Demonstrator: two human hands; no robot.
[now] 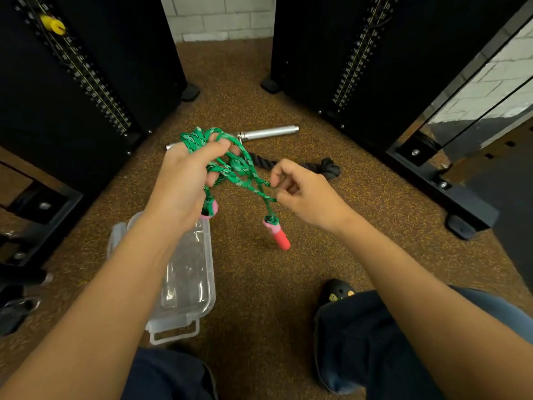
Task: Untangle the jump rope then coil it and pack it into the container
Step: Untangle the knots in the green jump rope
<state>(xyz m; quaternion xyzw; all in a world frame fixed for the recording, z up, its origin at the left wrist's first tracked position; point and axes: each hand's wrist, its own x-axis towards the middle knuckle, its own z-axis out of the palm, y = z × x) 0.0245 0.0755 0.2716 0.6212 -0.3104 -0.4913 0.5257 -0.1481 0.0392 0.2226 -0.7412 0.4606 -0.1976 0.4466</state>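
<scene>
A green braided jump rope (pixel 230 163) hangs in a tangled bunch in front of me. My left hand (pixel 184 180) is shut on the bundle of loops, held up above the floor. My right hand (pixel 302 189) pinches one strand of the rope at its fingertips, to the right of the tangle. One red-and-pink handle (pixel 278 233) dangles below my right hand. The other pink handle (pixel 210 210) peeks out under my left hand, mostly hidden. A clear plastic container (pixel 187 284) with a clip latch lies on the floor under my left forearm.
The floor is brown speckled rubber. A metal bar (pixel 268 132) and a thick black rope (pixel 323 167) lie beyond my hands. Black weight-stack machines (pixel 86 82) stand left and right (pixel 346 53). My knees and a black shoe (pixel 336 293) are at the bottom.
</scene>
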